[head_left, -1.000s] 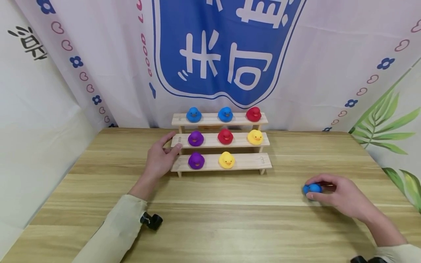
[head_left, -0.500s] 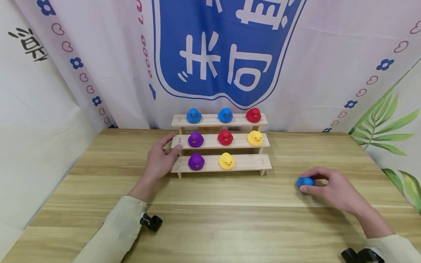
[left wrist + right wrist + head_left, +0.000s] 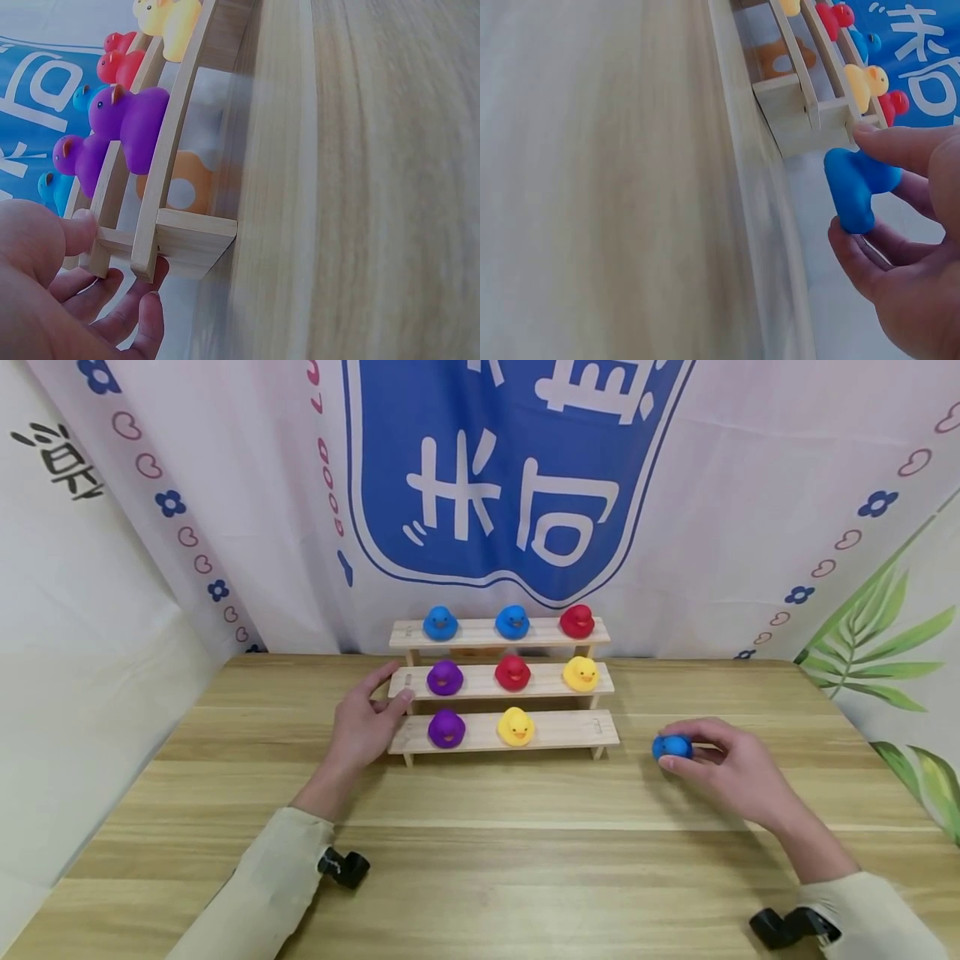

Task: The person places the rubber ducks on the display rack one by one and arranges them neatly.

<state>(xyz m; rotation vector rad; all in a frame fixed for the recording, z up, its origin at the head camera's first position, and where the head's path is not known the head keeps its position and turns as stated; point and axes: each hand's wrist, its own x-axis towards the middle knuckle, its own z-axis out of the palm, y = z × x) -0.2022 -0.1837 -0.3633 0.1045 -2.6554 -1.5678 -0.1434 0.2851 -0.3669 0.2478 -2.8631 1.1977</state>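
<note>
My right hand (image 3: 738,770) pinches a blue rubber duck (image 3: 672,747) between thumb and fingers, to the right of a three-tier wooden display stand (image 3: 573,735). The right wrist view shows the same blue duck (image 3: 851,187) between thumb and fingertips. My left hand (image 3: 365,720) grips the stand's left end at the middle tier. In the left wrist view its thumb (image 3: 78,231) lies over that tier's end, with fingers curled below. The bottom tier carries a purple duck (image 3: 447,728) and a yellow duck (image 3: 516,727); its right end holds no duck.
The middle tier holds a purple duck (image 3: 445,677), a red duck (image 3: 513,672) and a yellow duck (image 3: 581,674). On the top tier sit two blue ducks and a red duck (image 3: 577,622). A printed curtain (image 3: 300,568) hangs behind the wooden table (image 3: 480,868).
My right hand has carried the blue duck leftward and farther back, closer to the stand. The left hand has stayed on the stand's left end.
</note>
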